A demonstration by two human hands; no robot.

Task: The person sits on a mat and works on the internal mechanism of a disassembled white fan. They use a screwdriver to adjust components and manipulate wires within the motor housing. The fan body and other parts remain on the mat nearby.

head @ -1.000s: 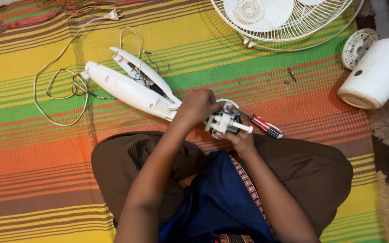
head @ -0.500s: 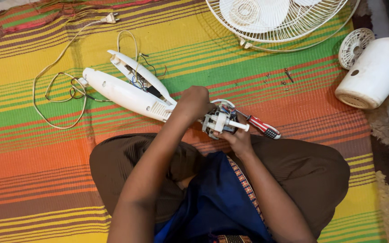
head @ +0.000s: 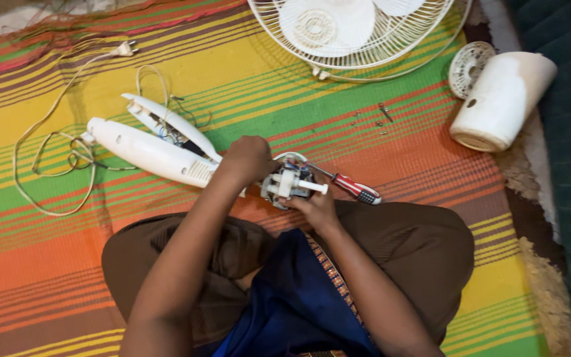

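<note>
Two hands meet over a small fan motor [head: 290, 184] just above the person's lap on the striped mat [head: 54, 264]. The left hand [head: 249, 160] curls over its top side, the right hand [head: 317, 206] cups it from below. A red-handled screwdriver [head: 351, 188] lies just beside it; the white stand casing [head: 150, 151] touches the left hand.

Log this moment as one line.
left hand: on fan stand | right hand: holding motor | screwdriver: on mat beside motor
</note>
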